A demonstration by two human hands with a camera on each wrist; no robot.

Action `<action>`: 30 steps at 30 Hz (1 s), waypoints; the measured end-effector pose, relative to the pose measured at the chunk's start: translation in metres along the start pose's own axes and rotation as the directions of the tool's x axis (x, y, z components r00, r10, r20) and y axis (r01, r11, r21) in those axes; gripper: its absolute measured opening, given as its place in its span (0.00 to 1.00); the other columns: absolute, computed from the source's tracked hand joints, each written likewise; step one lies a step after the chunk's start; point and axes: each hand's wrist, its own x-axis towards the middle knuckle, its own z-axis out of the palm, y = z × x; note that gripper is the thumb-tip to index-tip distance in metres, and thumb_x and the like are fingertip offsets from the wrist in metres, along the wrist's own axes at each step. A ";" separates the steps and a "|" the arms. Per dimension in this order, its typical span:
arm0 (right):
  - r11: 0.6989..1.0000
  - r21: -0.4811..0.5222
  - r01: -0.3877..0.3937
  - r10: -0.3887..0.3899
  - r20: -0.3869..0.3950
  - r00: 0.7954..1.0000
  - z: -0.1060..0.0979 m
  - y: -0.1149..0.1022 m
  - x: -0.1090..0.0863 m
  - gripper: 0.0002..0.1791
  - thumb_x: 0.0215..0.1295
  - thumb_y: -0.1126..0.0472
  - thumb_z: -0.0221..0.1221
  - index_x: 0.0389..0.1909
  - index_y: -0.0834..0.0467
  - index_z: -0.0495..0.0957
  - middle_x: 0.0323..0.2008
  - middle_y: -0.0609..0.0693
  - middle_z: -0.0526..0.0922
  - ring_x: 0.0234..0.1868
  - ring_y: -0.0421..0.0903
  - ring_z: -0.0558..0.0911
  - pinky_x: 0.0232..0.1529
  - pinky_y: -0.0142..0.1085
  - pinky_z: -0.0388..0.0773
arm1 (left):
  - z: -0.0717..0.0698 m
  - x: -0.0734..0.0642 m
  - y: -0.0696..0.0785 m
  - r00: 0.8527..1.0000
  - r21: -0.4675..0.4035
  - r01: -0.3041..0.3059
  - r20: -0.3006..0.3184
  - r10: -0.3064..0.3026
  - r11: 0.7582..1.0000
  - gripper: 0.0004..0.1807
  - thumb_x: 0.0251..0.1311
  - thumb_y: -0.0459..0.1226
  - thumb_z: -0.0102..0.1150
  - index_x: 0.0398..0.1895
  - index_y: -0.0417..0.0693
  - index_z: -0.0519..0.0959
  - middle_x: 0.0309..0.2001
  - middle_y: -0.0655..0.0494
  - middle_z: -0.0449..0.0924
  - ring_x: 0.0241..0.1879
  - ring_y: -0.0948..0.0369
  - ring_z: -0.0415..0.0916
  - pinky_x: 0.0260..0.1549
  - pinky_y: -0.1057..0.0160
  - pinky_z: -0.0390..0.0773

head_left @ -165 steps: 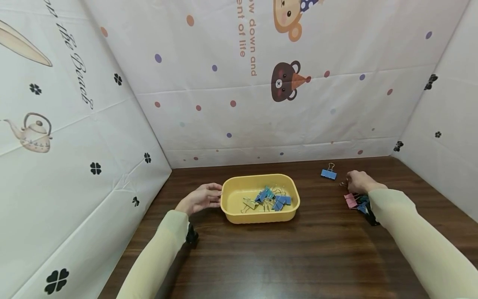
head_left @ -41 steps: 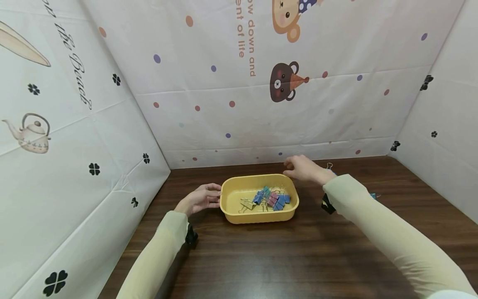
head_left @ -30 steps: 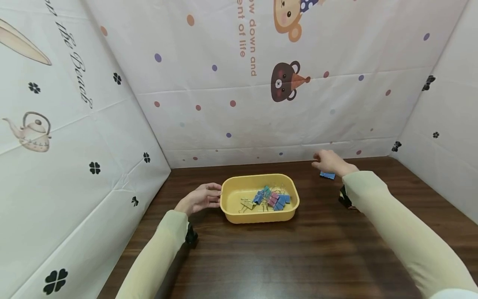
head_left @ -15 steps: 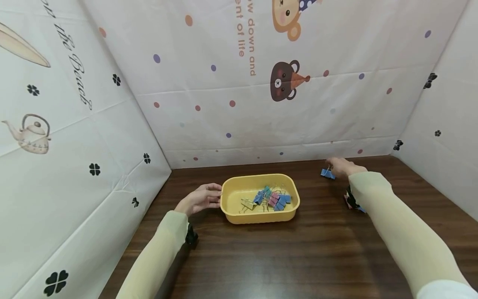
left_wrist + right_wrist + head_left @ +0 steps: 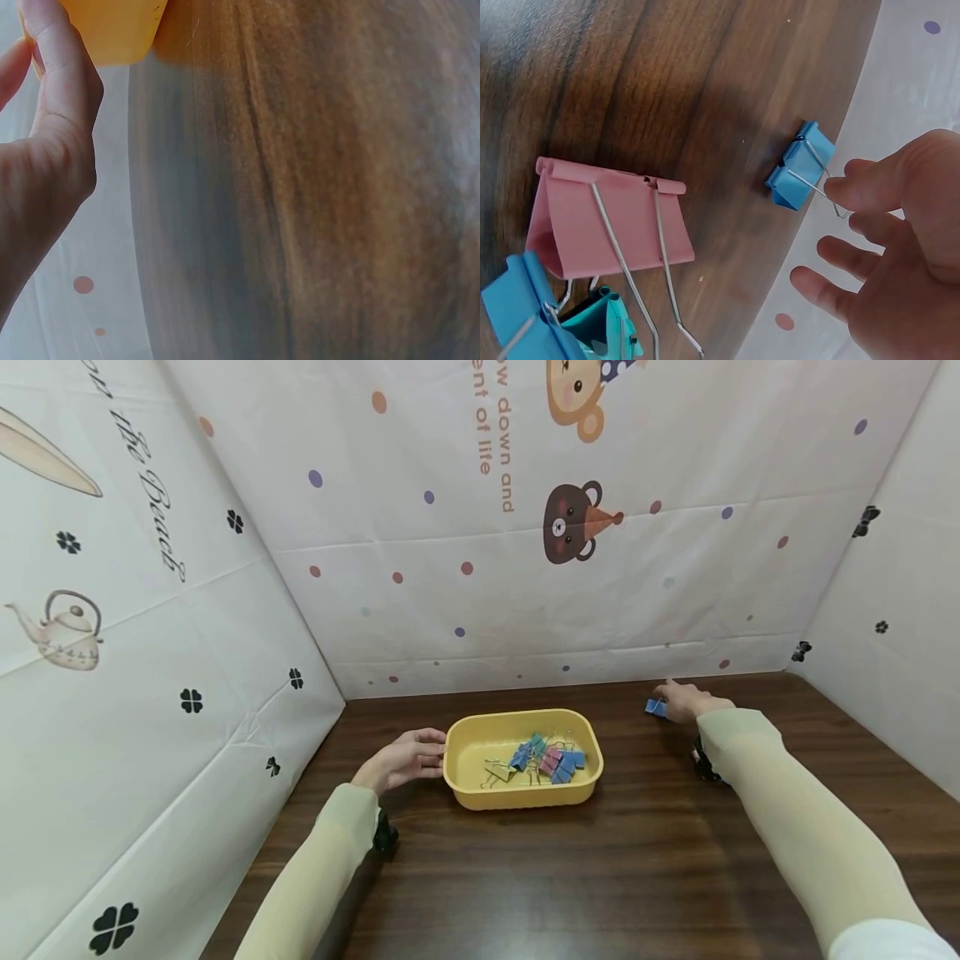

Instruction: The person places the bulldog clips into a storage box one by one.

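A yellow tray [image 5: 468, 796] stands mid-table with several blue, teal, pink and yellow binder clips inside. My left hand [image 5: 402, 760] touches its left end with loosely extended fingers; the left wrist view shows those fingers [image 5: 60, 67] against the tray's yellow wall [image 5: 120, 34]. Over by the back wall, my right hand [image 5: 686, 702] is at a blue binder clip [image 5: 656, 707]. In the right wrist view, thumb and index finger of the right hand [image 5: 885, 232] pinch the wire handle of the blue clip [image 5: 801, 166], whose body lies at the table's back edge. The other fingers are spread.
Closer to the right wrist camera lie a pink binder clip [image 5: 615, 217], another blue clip [image 5: 525, 307] and a teal clip [image 5: 619, 322]; the right forearm hides them in the head view. Printed cloth walls [image 5: 420, 602] border the dark wooden table [image 5: 540, 877].
A pink clip has joined those in the tray. My right hand has moved from above the tray's right end rightward to the blue clip by the back wall. The left hand has stayed put.
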 end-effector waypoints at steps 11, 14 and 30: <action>0.995 0.063 0.076 -0.068 -0.114 0.991 0.003 0.004 0.001 0.23 0.64 0.72 0.44 0.60 0.75 0.65 0.56 0.75 0.71 0.56 0.71 0.72 0.50 0.57 0.75 | 0.001 0.000 0.001 1.000 0.009 0.004 -0.026 -0.004 1.000 0.18 0.68 0.30 0.51 0.59 0.37 0.64 0.38 0.49 0.77 0.32 0.59 0.79 0.35 0.60 0.84; 0.993 0.094 0.071 -0.054 -0.171 0.984 0.002 0.004 0.000 0.20 0.67 0.69 0.46 0.57 0.76 0.67 0.52 0.75 0.74 0.51 0.68 0.76 0.45 0.54 0.77 | 0.001 -0.001 0.001 1.000 0.030 -0.005 -0.017 0.005 1.000 0.20 0.69 0.31 0.50 0.61 0.36 0.62 0.38 0.50 0.78 0.32 0.60 0.79 0.36 0.61 0.84; 0.949 0.313 0.031 0.032 -0.193 0.981 0.007 0.009 0.005 0.14 0.63 0.69 0.53 0.43 0.76 0.77 0.32 0.67 0.82 0.29 0.51 0.82 0.28 0.38 0.80 | -0.002 0.003 0.001 1.000 0.033 0.002 -0.006 -0.002 0.999 0.15 0.69 0.31 0.50 0.56 0.40 0.66 0.37 0.50 0.77 0.32 0.60 0.79 0.36 0.60 0.84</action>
